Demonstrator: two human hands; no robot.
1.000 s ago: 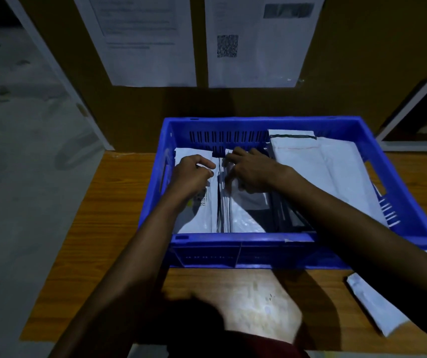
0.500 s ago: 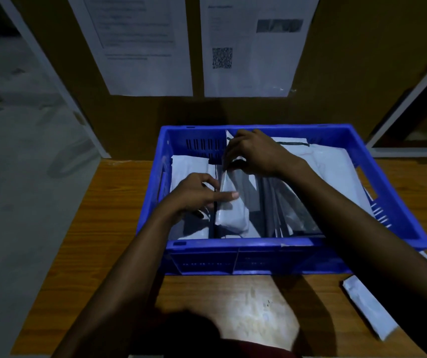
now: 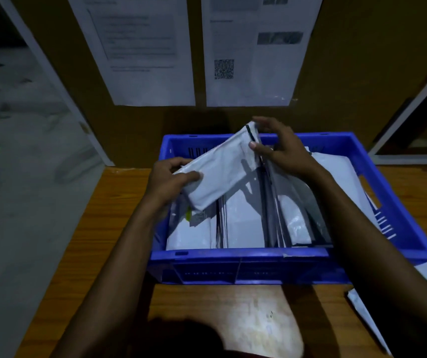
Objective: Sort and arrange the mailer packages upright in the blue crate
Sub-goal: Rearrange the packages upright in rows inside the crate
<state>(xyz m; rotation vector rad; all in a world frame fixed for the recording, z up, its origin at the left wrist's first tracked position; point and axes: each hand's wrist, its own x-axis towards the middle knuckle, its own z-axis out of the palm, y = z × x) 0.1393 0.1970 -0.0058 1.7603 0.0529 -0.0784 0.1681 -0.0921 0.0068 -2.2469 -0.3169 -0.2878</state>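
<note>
A blue crate (image 3: 233,257) stands on the wooden table (image 3: 98,228). Several white and grey mailers (image 3: 243,223) stand on edge inside it, and larger white ones (image 3: 336,177) lean against its right wall. A white mailer (image 3: 220,171) with a dark strip at its top end is lifted above the crate, tilted up to the right. My left hand (image 3: 168,182) grips its lower left end. My right hand (image 3: 277,146) pinches its upper right end between thumb and fingers.
Another white mailer (image 3: 362,311) lies on the table at the right, partly under my right forearm. Two printed sheets (image 3: 194,52) hang on the brown board behind the crate. Grey floor lies beyond the table's left edge.
Both hands have lifted one white mailer out of the row, up and above the crate. The left hand moved from the packs to the mailer's lower end.
</note>
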